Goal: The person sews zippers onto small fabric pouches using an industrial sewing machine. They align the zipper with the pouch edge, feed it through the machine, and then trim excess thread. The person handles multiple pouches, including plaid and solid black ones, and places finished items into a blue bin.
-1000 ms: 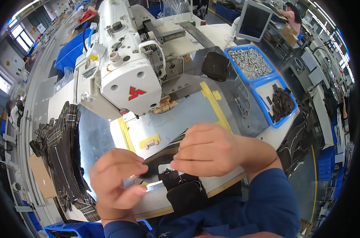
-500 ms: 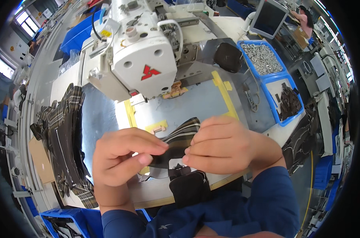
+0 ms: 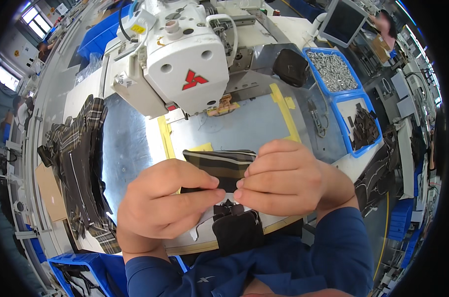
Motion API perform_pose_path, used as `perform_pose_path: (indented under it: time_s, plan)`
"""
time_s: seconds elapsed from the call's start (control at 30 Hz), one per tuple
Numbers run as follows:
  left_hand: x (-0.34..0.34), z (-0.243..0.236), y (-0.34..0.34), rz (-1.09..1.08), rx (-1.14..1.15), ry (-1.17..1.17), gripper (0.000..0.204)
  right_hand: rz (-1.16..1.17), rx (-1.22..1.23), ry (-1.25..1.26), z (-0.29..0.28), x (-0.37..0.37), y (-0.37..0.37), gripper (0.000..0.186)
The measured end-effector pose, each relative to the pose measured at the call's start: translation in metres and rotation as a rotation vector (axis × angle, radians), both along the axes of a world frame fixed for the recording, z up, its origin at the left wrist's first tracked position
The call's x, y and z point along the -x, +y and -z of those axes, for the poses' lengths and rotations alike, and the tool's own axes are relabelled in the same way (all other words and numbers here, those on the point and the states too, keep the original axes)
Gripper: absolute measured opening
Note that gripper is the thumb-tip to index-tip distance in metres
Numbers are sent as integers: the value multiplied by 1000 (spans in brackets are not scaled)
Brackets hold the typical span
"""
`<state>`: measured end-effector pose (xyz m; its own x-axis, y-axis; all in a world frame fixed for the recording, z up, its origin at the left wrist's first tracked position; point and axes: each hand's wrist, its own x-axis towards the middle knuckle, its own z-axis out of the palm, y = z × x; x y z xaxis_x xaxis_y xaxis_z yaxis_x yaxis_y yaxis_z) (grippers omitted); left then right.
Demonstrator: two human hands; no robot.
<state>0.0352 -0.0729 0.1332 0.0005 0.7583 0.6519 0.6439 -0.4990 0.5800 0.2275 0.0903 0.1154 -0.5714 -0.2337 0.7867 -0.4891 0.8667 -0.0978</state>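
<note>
A dark brown fabric piece (image 3: 217, 171) with pale and tan stripes is stretched between my hands over the metal work plate (image 3: 249, 119). My left hand (image 3: 167, 198) pinches its near edge, thumb against fingers. Close beside those fingertips, my right hand (image 3: 286, 175) is closed on the same edge at the right; its fingers cover that corner. Just below the fingertips, a small black pouch (image 3: 238, 231) with a dark strap lies at the table's front edge. Beyond the fabric stands a white sewing machine (image 3: 185, 69), its head over the back of the plate.
Yellow tape (image 3: 286, 116) borders the plate. Plaid pieces with zippers (image 3: 81, 171) are stacked at left. Blue trays hold metal hardware (image 3: 333, 72) and dark strap pieces (image 3: 363, 127) at right. A black pouch (image 3: 291, 68) lies behind. A blue bin (image 3: 88, 272) stands at lower left.
The fabric has turned flatter and wider, with its striped far edge now level. My left hand has moved right and closed onto the near edge. The view has shifted slightly.
</note>
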Motion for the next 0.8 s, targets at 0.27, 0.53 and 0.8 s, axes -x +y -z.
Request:
perform_pose_path:
  time_s: [0.27, 0.53, 0.8]
  plan:
    - [-5, 3, -5, -94, -100, 207, 17, -23, -9, -20, 0, 0, -1, 14]
    - [-8, -1, -3, -153, -173, 389, 16, -28, 15, -34, -2, -2, 0, 15]
    - [4, 3, 4, 55, -163, 324, 20, -66, 58, -57, -1, -4, 4, 18]
